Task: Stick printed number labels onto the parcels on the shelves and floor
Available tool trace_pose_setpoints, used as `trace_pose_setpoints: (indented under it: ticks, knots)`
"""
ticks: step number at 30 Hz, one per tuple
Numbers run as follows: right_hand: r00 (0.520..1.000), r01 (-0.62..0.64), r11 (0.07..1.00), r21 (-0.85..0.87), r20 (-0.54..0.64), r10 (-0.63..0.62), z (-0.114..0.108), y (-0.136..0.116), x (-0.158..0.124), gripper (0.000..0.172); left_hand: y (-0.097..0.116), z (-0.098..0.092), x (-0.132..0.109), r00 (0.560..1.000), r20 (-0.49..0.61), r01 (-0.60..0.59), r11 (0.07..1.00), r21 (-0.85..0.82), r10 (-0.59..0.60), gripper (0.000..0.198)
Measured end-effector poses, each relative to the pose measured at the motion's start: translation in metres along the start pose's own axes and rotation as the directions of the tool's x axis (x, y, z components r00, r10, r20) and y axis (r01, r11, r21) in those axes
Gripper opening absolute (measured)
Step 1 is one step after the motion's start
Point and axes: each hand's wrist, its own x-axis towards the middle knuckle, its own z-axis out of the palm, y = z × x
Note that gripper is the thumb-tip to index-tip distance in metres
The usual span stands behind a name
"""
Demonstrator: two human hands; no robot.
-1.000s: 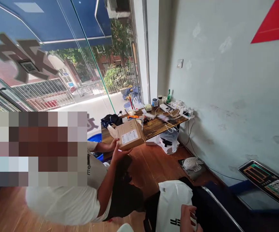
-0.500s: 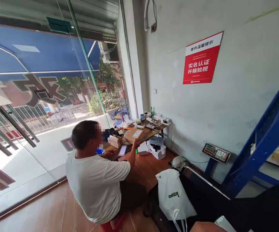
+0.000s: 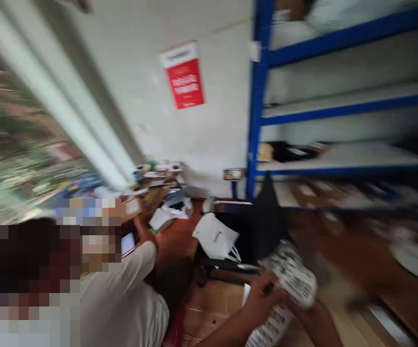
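Note:
The picture is smeared by motion. My left hand (image 3: pixel 262 295) is at the lower middle, fingers closed round a white roll of printed labels (image 3: pixel 294 279). A strip of those labels (image 3: pixel 269 328) hangs down below it. My right hand (image 3: pixel 304 312) reaches up under the roll from the bottom edge; its fingers are hidden behind the roll and blurred. Both hands are over a cardboard box (image 3: pixel 212 308) on the floor.
Another person in a white shirt (image 3: pixel 122 299) sits at the left holding a phone (image 3: pixel 127 244) by a cluttered wooden desk (image 3: pixel 147 193). A white bag (image 3: pixel 216 236) and a dark bag (image 3: pixel 266 221) stand ahead. Blue shelving (image 3: pixel 255 120) fills the right; a red poster (image 3: pixel 185 74) hangs on the wall.
The view has swung right toward the blue shelves. My two hands have come into view with the label roll. The seated person stays at the desk.

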Motion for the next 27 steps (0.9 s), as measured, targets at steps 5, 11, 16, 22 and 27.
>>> trace_pose_setpoints:
  ticks: [5,11,16,22,27]
  knots:
    - [0.99,-0.137,0.91,0.39,0.075,0.117,-0.021,0.006,-0.031,0.047,-0.021,-0.001,0.017,0.984,0.032,0.177,0.952,-0.251,-0.174,0.048]
    - [0.923,-0.015,0.878,0.478,-0.33,0.196,-0.115,0.03,-0.155,0.035,-0.034,0.101,-0.024,0.874,0.366,0.422,0.873,-0.245,-0.32,0.044]
    - [0.714,0.183,0.9,0.395,-0.683,0.154,-0.237,0.05,-0.26,0.028,-0.053,0.222,-0.038,0.687,0.696,0.24,0.969,0.055,-0.21,0.033]
    - [0.521,0.187,0.981,-0.052,-0.841,-0.144,-0.407,0.077,-0.382,0.016,-0.112,0.449,-0.101,0.287,0.945,-0.058,0.982,0.182,-0.159,0.02]
    - [0.557,0.078,0.961,-0.265,-0.788,-0.262,-0.572,0.083,-0.49,0.017,-0.176,0.658,-0.181,0.253,0.966,-0.154,0.984,0.09,-0.049,0.024]
